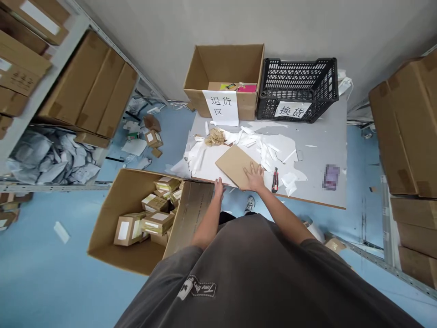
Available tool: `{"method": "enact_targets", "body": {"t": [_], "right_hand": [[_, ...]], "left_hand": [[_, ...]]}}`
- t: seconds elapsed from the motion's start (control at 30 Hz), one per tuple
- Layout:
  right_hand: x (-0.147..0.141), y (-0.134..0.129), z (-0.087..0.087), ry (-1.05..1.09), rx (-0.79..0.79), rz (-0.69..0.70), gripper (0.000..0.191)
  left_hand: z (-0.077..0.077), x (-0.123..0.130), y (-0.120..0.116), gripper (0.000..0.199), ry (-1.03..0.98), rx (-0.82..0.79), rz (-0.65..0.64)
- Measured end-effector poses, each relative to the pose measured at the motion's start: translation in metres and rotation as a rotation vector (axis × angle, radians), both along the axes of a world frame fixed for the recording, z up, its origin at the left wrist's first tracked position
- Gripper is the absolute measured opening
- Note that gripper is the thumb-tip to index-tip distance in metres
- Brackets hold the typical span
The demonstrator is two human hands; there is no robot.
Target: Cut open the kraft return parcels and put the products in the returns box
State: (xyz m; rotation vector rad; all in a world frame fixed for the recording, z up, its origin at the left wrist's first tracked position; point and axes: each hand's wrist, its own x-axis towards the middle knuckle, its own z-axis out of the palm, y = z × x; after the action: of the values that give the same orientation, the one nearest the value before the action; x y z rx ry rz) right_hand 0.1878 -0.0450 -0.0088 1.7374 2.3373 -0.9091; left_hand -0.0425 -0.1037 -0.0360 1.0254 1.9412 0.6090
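A flat brown cardboard piece lies tilted near the table's front edge. My right hand rests on its right corner, palm down with the fingers spread. Just left of the cardboard, at the front edge, is my left hand; its fingers point forward, partly apart, and nothing shows in them. To the right of my right hand lies a red and black utility knife. Torn white paper strips and a crumpled brown paper wad lie behind the cardboard.
At the table's back stand an open carton with a paper sign and a black plastic crate. A large open carton holding several small parcels stands left of me. Shelves with boxes flank both sides. A blurred purple item lies on the right.
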Motion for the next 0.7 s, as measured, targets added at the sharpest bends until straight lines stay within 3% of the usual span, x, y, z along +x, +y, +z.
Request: {"method": "enact_targets", "body": {"t": [0.13,0.27,0.37,0.43,0.5,0.63,0.7], "right_hand": [[0.02,0.026,0.009,-0.009,-0.067,-0.059,0.137],[0.048,0.052,0.012,0.084,-0.142,-0.174,0.137],[0.064,0.055,0.003,0.303,-0.243,-0.296,0.125],[0.066,0.045,-0.006,0.469,-0.327,-0.378,0.113],[0.06,0.031,-0.015,0.565,-0.37,-0.469,0.104],[0.043,0.006,-0.022,0.498,-0.315,-0.646,0.098],[0.039,0.0,-0.02,0.444,-0.255,-0.647,0.099]], "left_hand": [[-0.013,0.053,-0.018,0.077,-0.296,-0.227,0.109],[-0.007,0.082,0.002,0.066,-0.353,-0.123,0.196],[0.005,0.076,0.022,0.063,-0.266,-0.031,0.226],[0.012,0.064,0.031,0.066,-0.165,0.047,0.16],[0.019,0.05,0.036,0.072,-0.052,0.115,0.011],[0.023,0.036,0.046,0.081,-0.005,0.154,-0.303],[0.021,0.037,0.05,0.08,-0.051,0.172,-0.392]]}}
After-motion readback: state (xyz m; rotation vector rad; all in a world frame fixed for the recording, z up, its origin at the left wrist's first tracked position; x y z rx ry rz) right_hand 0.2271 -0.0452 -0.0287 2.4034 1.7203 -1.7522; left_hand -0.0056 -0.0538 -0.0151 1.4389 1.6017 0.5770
